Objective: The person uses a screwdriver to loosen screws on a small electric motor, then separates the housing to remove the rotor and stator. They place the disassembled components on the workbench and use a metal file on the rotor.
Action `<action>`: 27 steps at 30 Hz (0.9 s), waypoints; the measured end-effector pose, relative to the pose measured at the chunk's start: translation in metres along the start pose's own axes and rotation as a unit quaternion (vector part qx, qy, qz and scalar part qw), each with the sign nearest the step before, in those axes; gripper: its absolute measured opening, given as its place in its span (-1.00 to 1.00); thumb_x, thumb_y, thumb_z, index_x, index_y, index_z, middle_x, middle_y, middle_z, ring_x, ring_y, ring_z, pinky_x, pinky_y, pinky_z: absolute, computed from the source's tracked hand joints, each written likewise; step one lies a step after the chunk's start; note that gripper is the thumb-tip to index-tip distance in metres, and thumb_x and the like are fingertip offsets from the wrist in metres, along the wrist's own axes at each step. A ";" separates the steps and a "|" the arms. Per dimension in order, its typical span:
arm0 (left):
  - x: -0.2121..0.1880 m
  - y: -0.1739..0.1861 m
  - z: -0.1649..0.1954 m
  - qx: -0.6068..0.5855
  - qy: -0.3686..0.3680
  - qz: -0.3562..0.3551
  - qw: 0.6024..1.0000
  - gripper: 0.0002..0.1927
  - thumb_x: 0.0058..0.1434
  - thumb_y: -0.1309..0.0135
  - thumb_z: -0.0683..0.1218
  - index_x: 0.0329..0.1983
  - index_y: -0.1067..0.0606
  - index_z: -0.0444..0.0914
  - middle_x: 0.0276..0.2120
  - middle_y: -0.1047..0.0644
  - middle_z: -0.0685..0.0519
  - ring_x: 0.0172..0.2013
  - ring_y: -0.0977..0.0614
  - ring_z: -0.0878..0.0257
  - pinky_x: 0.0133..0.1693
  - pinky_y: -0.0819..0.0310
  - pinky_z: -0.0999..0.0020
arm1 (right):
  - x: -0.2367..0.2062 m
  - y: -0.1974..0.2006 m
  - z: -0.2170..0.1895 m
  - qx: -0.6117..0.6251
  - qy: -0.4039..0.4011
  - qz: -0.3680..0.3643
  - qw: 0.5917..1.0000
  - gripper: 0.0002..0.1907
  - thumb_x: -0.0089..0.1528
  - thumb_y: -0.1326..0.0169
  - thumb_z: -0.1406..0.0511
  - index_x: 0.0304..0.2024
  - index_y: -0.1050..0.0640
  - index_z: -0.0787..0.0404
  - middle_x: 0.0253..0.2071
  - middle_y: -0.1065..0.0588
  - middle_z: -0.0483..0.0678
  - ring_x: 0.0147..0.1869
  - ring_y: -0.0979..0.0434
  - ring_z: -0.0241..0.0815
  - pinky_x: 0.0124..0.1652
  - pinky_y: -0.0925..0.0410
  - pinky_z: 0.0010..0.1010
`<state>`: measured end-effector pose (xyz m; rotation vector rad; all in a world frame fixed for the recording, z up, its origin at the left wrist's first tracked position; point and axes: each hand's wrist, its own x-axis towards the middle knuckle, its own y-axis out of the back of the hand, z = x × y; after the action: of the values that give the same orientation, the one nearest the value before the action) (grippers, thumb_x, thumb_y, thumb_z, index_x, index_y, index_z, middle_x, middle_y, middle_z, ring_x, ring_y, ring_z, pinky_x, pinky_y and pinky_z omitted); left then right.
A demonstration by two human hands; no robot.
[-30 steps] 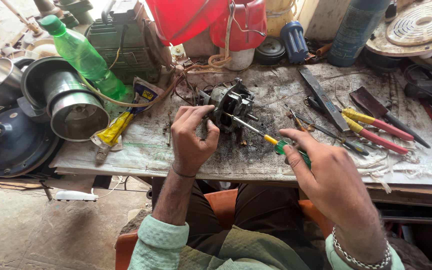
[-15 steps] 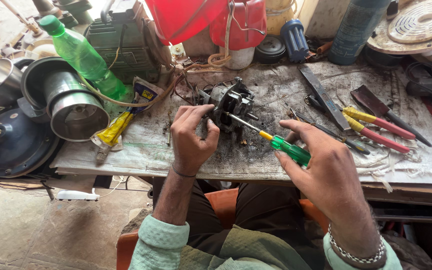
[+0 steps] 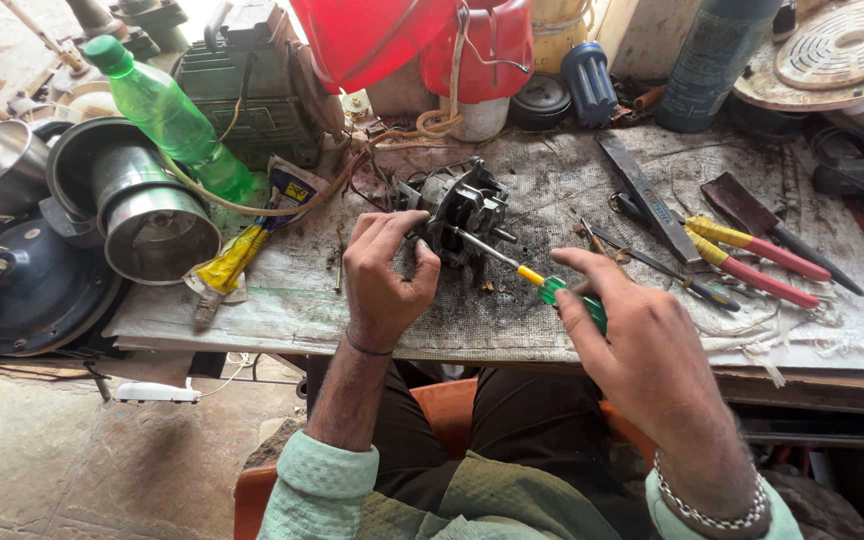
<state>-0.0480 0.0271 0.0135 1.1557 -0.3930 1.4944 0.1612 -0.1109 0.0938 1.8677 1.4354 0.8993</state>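
Left hand [image 3: 382,280] clasps small motor [image 3: 457,205] at bench [image 3: 282,310] centre. Right hand [image 3: 642,345] closed on green-handled screwdriver [image 3: 532,280], tip touching motor.

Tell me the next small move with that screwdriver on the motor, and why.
Probably seat the tip squarely and turn. The right hand holds the green-handled screwdriver with its tip at the small motor, which the left hand braces on the bench.

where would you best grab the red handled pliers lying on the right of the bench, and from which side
Grip the pliers by the two handles, coming down from above. They lie flat on the bench, side by side with bare cloth around them; the metal jaws end points toward the clutter further back.
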 end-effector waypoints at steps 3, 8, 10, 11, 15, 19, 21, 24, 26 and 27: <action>0.000 0.000 0.001 0.003 0.005 0.006 1.000 -0.70 0.09 -0.11 -0.26 -0.08 -0.59 -0.36 -0.18 -0.63 -0.10 -0.09 -0.63 0.00 0.01 -0.54 0.17 | -0.001 0.000 0.000 0.038 0.145 0.089 0.985 -0.48 0.13 -0.23 0.32 0.16 -0.52 0.22 -0.22 -0.63 0.06 -0.23 -0.70 -0.06 -0.21 -0.51 -0.28; -0.001 -0.002 -0.001 0.021 0.018 0.027 0.999 -0.72 0.13 -0.13 -0.25 -0.07 -0.59 -0.35 -0.19 -0.65 -0.09 -0.10 -0.64 0.02 0.01 -0.54 0.18 | -0.001 -0.001 0.000 -0.014 0.064 0.039 0.997 -0.49 0.23 -0.21 0.27 0.25 -0.52 0.15 -0.28 -0.62 0.10 -0.23 -0.68 0.01 -0.22 -0.46 -0.21; -0.002 -0.004 -0.002 0.015 0.041 0.039 0.998 -0.71 0.16 -0.13 -0.25 -0.03 -0.59 -0.35 -0.18 -0.65 -0.08 -0.10 -0.66 0.06 0.00 -0.56 0.21 | -0.001 -0.001 0.000 -0.012 0.051 0.030 0.998 -0.50 0.24 -0.19 0.27 0.26 -0.53 0.12 -0.29 -0.63 0.09 -0.24 -0.69 0.00 -0.23 -0.47 -0.22; -0.003 -0.004 -0.003 0.008 0.057 0.044 0.997 -0.69 0.17 -0.12 -0.25 -0.01 -0.58 -0.36 -0.18 -0.66 -0.08 -0.10 -0.67 0.08 0.00 -0.56 0.22 | 0.000 0.000 0.000 0.008 0.080 0.048 0.996 -0.50 0.20 -0.21 0.28 0.21 -0.53 0.15 -0.29 -0.63 0.08 -0.26 -0.70 -0.03 -0.25 -0.48 -0.25; -0.005 -0.004 -0.005 -0.002 0.065 0.046 0.997 -0.65 0.19 -0.10 -0.25 0.07 -0.54 -0.37 -0.16 -0.69 -0.05 -0.06 -0.68 0.12 0.04 -0.58 0.24 | 0.000 0.000 -0.002 0.037 0.132 0.094 0.986 -0.48 0.12 -0.22 0.29 0.14 -0.52 0.22 -0.27 -0.62 0.10 -0.29 -0.69 -0.03 -0.28 -0.49 -0.25; -0.006 -0.005 -0.007 0.007 0.059 0.047 0.997 -0.63 0.19 -0.09 -0.26 0.10 -0.52 -0.37 -0.16 -0.68 -0.05 -0.05 -0.68 0.10 0.05 -0.57 0.22 | 0.000 -0.001 -0.002 0.020 0.080 0.048 0.995 -0.54 0.24 -0.20 0.29 0.19 -0.51 0.19 -0.28 -0.64 0.08 -0.29 -0.69 -0.02 -0.29 -0.47 -0.23; -0.007 -0.006 -0.009 0.015 0.057 0.051 0.997 -0.62 0.18 -0.09 -0.26 0.10 -0.52 -0.37 -0.16 -0.67 -0.07 -0.05 -0.67 0.09 0.04 -0.57 0.21 | -0.001 -0.001 -0.002 0.009 0.054 0.042 0.998 -0.57 0.25 -0.16 0.29 0.19 -0.54 0.14 -0.31 -0.65 0.07 -0.31 -0.70 -0.02 -0.29 -0.46 -0.22; -0.007 -0.007 -0.010 0.014 0.071 0.066 0.995 -0.60 0.20 -0.08 -0.26 0.13 -0.48 -0.36 -0.11 -0.65 -0.10 -0.01 -0.67 0.06 0.06 -0.58 0.20 | 0.000 -0.001 0.000 0.046 0.137 0.092 0.985 -0.51 0.16 -0.20 0.28 0.14 -0.50 0.22 -0.21 -0.64 0.07 -0.25 -0.72 -0.06 -0.27 -0.54 -0.32; -0.007 -0.008 -0.011 0.017 0.083 0.060 0.995 -0.58 0.18 -0.10 -0.24 0.15 -0.46 -0.35 -0.11 -0.64 -0.10 -0.01 -0.66 0.06 0.06 -0.57 0.19 | -0.001 -0.001 0.001 0.046 0.140 0.087 0.985 -0.48 0.16 -0.23 0.27 0.16 -0.49 0.25 -0.23 -0.63 0.09 -0.26 -0.71 -0.05 -0.28 -0.50 -0.29; -0.007 -0.008 -0.011 0.018 0.089 0.057 0.994 -0.56 0.18 -0.11 -0.23 0.15 -0.45 -0.35 -0.11 -0.64 -0.10 -0.01 -0.65 0.05 0.06 -0.57 0.19 | -0.001 -0.001 0.001 0.045 0.142 0.085 0.985 -0.47 0.16 -0.24 0.27 0.17 -0.48 0.26 -0.24 -0.63 0.10 -0.27 -0.70 -0.04 -0.28 -0.49 -0.27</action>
<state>-0.0465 0.0345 0.0001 1.0318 -0.3148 1.6949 0.1616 -0.1116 0.0924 2.0153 1.5204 1.2444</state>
